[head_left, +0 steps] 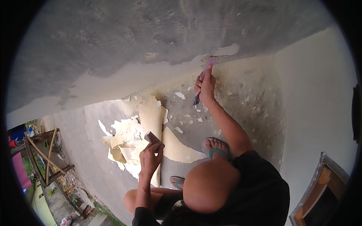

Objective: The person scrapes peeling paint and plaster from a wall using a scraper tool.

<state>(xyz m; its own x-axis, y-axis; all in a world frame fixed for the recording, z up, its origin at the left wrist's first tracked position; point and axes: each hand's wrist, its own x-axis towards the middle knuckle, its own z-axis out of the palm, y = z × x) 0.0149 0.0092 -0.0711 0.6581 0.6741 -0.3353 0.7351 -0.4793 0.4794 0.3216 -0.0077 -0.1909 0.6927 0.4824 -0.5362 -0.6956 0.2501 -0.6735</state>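
My right hand (206,87) is closed around the handle of a scraper (211,61), index finger stretched along it. Its blade meets the lower part of the wall (169,41), where grey bare plaster borders a pale strip of paint. My left hand (151,160) grips a small brown block-like piece (151,137), whose exact kind I cannot make out. Just beyond that hand lies a heap of peeled paint sheets (126,135), with a long cream strip (151,116) beside it. Small paint flakes (180,95) are scattered on the floor near the wall.
My sandalled feet (215,147) rest on the grey concrete floor (260,109). A white side wall (316,94) stands at the right, with a wooden frame (320,188) below. Off to the left are a wooden structure (47,156), rubble and some grass.
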